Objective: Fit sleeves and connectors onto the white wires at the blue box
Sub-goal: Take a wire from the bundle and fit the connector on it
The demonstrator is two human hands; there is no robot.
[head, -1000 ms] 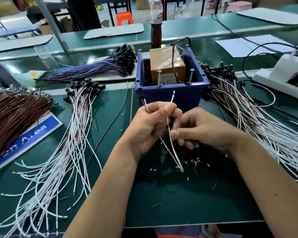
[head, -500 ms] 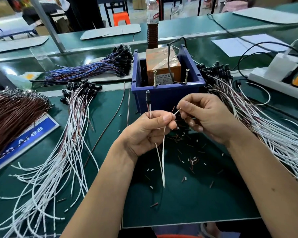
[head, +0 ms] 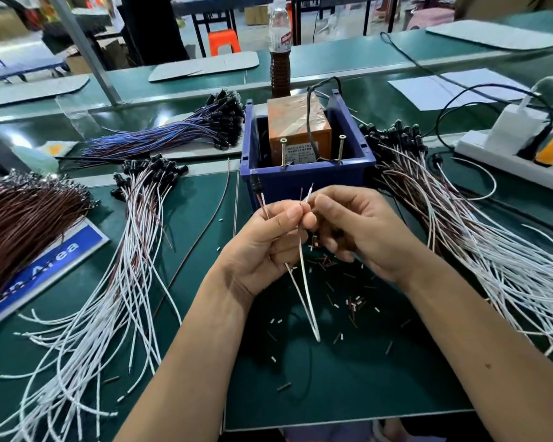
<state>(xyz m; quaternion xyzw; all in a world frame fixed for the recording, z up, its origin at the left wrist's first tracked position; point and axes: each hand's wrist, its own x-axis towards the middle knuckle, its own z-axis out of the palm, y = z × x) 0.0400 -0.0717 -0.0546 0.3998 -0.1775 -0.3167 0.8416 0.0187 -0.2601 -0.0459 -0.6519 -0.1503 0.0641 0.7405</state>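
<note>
White wires: a pair of white wires [head: 302, 275] held upright just in front of the blue box [head: 304, 178], loose tails hanging down to the green desk [head: 348, 384].
Left hand: left hand [head: 265, 247] gripping the pair at mid-length, thumb and forefinger clamped together on it; a wire with a dark connector [head: 256, 183] also rising from this grip, close against the box front.
Right hand: right hand [head: 358, 231] raised to the bare wire tip, fingers [head: 321, 204] curled and pinched at that tip; too small to tell whether a sleeve sits between them.
Sleeves: short brown and white sleeves [head: 353, 303] scattered on the desk below and between both hands.
Blue box: holds an orange-brown block [head: 296, 129] with two upright screws at the near rim and a black cable looped over the top.
Stock: white-and-brown wire bundle [head: 479, 237] with black connectors fanned out on the right; a similar white bundle [head: 109, 282] on the left; blue wires [head: 160, 138] farther back.
Step in hand: by the look of it, threading a sleeve over one wire end, early in a long batch.
Next move: likely calls for a steady left grip while the right slides the sleeve down, then a connector at the box.
</note>
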